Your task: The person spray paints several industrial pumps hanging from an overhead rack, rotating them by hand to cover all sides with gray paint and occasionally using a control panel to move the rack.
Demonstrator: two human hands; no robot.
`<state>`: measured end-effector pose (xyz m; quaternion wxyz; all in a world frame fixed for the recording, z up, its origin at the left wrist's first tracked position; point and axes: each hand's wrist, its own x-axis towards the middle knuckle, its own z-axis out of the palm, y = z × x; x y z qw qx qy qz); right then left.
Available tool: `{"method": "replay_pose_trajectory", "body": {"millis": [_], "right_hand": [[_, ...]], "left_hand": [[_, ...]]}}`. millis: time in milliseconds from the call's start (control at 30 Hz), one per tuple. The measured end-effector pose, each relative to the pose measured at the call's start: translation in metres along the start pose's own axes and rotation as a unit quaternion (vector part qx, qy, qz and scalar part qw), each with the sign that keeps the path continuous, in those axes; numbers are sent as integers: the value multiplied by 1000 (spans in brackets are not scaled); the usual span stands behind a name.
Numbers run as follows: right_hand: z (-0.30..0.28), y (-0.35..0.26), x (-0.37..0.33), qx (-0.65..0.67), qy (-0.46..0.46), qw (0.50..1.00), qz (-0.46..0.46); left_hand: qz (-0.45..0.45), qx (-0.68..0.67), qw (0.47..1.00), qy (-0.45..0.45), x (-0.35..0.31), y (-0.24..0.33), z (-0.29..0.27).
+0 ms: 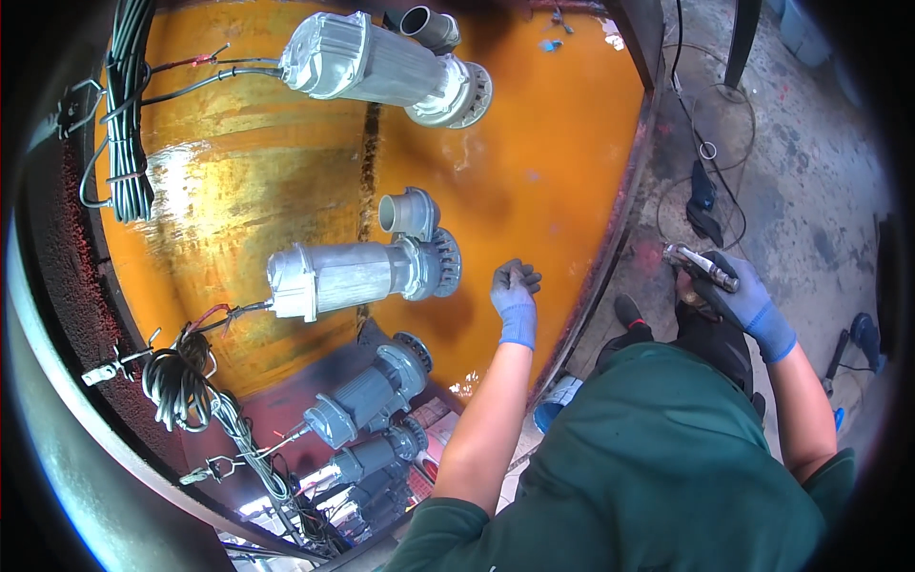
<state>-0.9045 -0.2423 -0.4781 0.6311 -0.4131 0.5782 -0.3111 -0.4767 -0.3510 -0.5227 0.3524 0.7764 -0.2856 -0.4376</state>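
Note:
My left hand (516,291), in a grey-and-blue work glove, is raised with its fingers curled in, and nothing shows in them. It is to the right of a silver submersible pump (353,276), apart from it. That pump hangs on its side by its cable and has a round outlet pipe on top. In my right hand (748,300), gloved the same way, is a silver metal spray gun (703,267), held over the floor. Another silver pump (372,67) hangs at the far side, with a similar outlet.
Unpainted-looking grey-blue pumps (367,396) hang at the lower left. Coiled black cables (129,114) hang from hooks along the left rail. Behind the pumps stands an orange-stained panel (553,162). A hose (739,205) and dark blue tool (703,202) lie on the concrete floor (810,172). A bucket (555,405) stands beside me.

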Motion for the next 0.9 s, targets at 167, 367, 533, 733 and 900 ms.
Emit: {"method": "replay_pose_trajectory", "body": {"millis": [167, 367, 533, 733, 900], "right_hand": [[-3, -8, 4, -26, 8, 1000, 7], [3, -14, 10, -19, 32, 999, -36], [8, -25, 16, -26, 0, 1000, 8], [11, -38, 22, 7, -23, 1000, -3], [13, -20, 24, -56, -12, 997, -52]], "left_hand": [[79, 104, 984, -119, -36, 38, -9], [11, -159, 963, -217, -61, 82, -52], [37, -176, 959, -218, -67, 91, -76], [87, 146, 976, -133, -54, 99, -98], [-25, 306, 944, -118, -43, 98, -110]]}}
